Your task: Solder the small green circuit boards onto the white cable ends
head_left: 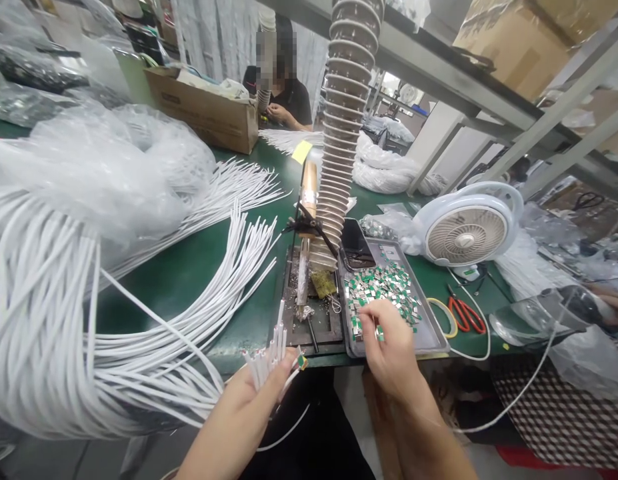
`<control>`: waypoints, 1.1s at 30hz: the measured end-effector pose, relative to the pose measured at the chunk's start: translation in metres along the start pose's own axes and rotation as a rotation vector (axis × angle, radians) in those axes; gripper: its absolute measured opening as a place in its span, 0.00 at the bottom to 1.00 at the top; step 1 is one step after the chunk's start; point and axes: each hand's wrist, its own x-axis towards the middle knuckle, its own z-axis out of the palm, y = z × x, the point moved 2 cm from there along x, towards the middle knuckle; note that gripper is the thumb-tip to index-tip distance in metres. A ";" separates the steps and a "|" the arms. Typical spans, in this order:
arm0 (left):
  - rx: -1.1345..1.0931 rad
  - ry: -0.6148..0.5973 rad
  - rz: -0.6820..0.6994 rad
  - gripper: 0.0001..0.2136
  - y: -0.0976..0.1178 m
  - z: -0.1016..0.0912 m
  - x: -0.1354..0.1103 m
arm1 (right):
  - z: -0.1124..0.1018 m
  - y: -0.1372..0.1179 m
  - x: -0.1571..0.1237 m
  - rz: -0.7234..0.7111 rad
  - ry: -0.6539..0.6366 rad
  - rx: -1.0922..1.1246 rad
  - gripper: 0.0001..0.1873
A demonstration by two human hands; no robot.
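Observation:
My left hand [251, 400] is closed round a bunch of white cables [269, 357], their cut ends pointing up. A small green-and-metal connector [302, 361] sticks out by the thumb, on the end of one cable as it appears. My right hand [391, 337] is over the near left part of a grey tray [431, 337], thumb and forefinger pinched together. Whatever may be between those fingertips is too small to make out. Many loose connectors [389, 290] with green boards lie in the tray. Left of it, a soldering iron [307, 193] hangs tip down.
A ribbed hose [346, 113] comes down beside the iron. Large white cable bundles [53, 300] fill the left. A phone [357, 243] lies on the tray's far edge. Right are yellow tape [443, 319], red-handled cutters [467, 315] and a fan [466, 233]. Another person [293, 100] sits opposite.

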 end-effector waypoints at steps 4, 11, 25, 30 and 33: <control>0.017 -0.024 -0.011 0.16 -0.001 0.001 0.001 | 0.005 -0.031 -0.014 -0.064 -0.042 0.222 0.07; -0.031 -0.075 0.030 0.13 0.002 0.000 -0.001 | 0.029 -0.048 -0.022 -0.232 -0.120 0.215 0.10; -0.595 0.232 0.043 0.10 0.016 -0.003 -0.003 | 0.017 -0.051 -0.038 -0.193 -0.198 0.112 0.08; -0.775 0.312 0.129 0.09 0.027 -0.011 -0.014 | 0.034 -0.038 -0.075 0.011 -0.205 0.195 0.08; -0.828 0.351 0.223 0.09 0.029 -0.019 -0.019 | 0.049 -0.026 -0.103 0.155 -0.239 0.233 0.08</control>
